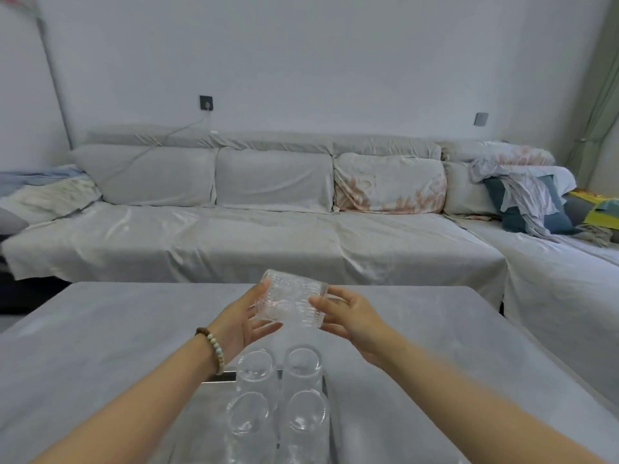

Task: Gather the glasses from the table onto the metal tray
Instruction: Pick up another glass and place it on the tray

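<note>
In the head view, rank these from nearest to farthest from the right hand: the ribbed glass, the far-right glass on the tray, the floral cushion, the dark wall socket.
1. Ribbed glass: held at the right hand's fingertips, left hand on its other side.
2. Far-right glass on the tray: just below the hand.
3. Floral cushion: on the sofa beyond the table.
4. Dark wall socket: on the wall above the sofa.

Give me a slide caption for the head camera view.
Both hands, left hand and right hand, hold a ribbed glass above four glasses.
</note>
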Available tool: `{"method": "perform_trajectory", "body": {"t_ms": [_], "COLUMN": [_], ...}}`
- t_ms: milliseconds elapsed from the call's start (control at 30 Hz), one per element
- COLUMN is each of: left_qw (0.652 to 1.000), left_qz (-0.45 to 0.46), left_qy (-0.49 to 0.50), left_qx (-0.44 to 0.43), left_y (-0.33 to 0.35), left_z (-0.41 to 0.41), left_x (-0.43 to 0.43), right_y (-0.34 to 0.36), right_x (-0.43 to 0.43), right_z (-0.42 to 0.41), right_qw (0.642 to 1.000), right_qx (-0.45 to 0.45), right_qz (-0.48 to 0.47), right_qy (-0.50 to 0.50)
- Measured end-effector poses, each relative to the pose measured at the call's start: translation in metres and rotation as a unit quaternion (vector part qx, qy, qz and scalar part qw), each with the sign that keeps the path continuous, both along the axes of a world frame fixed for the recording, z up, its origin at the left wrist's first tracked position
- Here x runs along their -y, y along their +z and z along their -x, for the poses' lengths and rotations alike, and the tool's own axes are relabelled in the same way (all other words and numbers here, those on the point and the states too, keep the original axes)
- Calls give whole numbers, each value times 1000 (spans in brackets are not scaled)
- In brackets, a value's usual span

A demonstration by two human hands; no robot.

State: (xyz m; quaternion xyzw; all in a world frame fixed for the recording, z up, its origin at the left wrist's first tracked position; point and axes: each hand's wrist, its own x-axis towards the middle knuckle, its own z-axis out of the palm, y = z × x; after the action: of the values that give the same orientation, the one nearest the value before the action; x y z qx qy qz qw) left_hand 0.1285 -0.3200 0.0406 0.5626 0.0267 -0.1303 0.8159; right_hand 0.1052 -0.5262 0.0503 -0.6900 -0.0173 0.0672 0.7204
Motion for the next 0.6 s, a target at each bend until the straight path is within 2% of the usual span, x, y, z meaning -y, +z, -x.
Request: {"method": "perform_trajectory", "body": {"t_ms": [267, 433, 600], "left_qw": [997, 994, 992], "left_qz": [-28, -42, -110], "left_qy": [51, 90, 52], "left_qx": [-50, -51, -46], "left_y": [-37, -61, -85], "left_z": [31, 41, 52], "left_x": [-105, -147, -158], "right_y": [-5, -24, -47], "right_x": [-101, -149, -168], "right_z": [0, -5, -10], "right_qw": [989, 965, 941], "right_qx": [59, 96, 92], "right_qz": [133, 245, 324], "right_qy": [3, -3, 9]}}
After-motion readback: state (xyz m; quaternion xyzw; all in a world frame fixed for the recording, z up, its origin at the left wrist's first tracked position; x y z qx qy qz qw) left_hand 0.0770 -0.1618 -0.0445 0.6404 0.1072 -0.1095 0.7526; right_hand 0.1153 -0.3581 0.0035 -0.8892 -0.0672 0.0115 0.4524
